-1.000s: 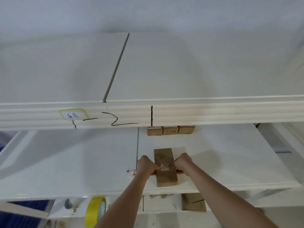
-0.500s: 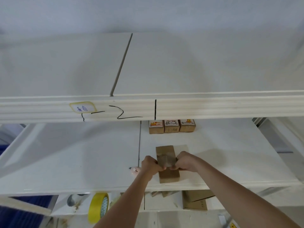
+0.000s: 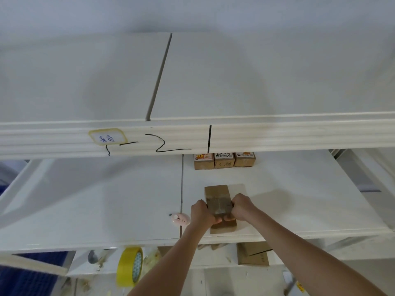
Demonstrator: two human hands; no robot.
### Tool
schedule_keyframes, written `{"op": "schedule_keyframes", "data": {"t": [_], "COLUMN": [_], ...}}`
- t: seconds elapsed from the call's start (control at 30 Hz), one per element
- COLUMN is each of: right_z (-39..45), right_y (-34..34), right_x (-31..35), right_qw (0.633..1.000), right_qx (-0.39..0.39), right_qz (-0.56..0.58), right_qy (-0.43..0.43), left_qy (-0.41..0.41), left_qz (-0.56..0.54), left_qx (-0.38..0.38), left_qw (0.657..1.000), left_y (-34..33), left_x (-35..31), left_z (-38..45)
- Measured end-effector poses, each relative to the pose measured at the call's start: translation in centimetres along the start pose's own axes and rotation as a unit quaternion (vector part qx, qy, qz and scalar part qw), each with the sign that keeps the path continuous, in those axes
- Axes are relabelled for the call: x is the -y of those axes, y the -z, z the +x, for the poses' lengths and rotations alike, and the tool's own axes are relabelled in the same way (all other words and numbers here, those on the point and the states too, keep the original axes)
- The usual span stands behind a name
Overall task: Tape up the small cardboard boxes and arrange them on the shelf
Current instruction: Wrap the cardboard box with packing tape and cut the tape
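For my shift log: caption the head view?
Both hands grip a box on the shelf; three boxes behind.

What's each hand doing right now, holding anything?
Left hand: closed, gripping the left side of the long brown cardboard box on the white shelf.
Right hand: closed, gripping its right side.

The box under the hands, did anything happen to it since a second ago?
Both hands closed in: the left hand and right hand slid together over the taped middle of the box, the thumbs nearly meeting. They were holding it before and hold it now. The box, the three small boxes at the back and the pink cutter stayed on the shelf.
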State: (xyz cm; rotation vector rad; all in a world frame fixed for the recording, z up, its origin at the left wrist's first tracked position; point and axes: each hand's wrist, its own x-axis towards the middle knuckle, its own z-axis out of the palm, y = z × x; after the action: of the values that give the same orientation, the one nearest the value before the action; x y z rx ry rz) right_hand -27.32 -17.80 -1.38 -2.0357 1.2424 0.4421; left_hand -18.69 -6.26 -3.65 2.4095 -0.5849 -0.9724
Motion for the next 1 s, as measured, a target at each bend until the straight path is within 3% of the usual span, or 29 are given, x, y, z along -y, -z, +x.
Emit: {"op": "schedule_keyframes", "data": {"t": [0.2,0.4,0.6,0.73,0.83,1.0], "right_z": [0.1,-0.6,-0.4,-0.7,-1.3,-3.2], "right_y": [0.5,0.1,-1.8,-2.0,-1.8,-3.2], "right_x": [-0.4,0.0,0.0,0.9,1.4,2.6], "right_qw": [0.999,0.976,0.982,0.992,0.993,0.968], "right_qx": [0.020,0.024,-0.058,-0.089,-0.104,-0.246], "right_qz": [0.043,0.210,0.161,0.057,-0.006,-0.028], "right_qy": [-0.017,-0.053,-0.074,-0.064,-0.048,0.032], "left_qy": [-0.010,-0.012,-0.018,-0.014,-0.055,-0.099], "left_qz": [-0.084,-0.097,-0.067,-0.057,-0.031,-0.055], "left_qx": [-0.005,-0.036,-0.055,-0.074,-0.093,-0.167], "left_qw": [0.996,0.995,0.996,0.995,0.994,0.979], "left_y": [0.0,1.0,0.9,-0.1,0.0,1.8], "left_x": [1.1,1.8,2.3,2.0,2.4,2.3], "left_z": [-0.7,-0.4,0.3,0.2,-0.5,-2.5]}}
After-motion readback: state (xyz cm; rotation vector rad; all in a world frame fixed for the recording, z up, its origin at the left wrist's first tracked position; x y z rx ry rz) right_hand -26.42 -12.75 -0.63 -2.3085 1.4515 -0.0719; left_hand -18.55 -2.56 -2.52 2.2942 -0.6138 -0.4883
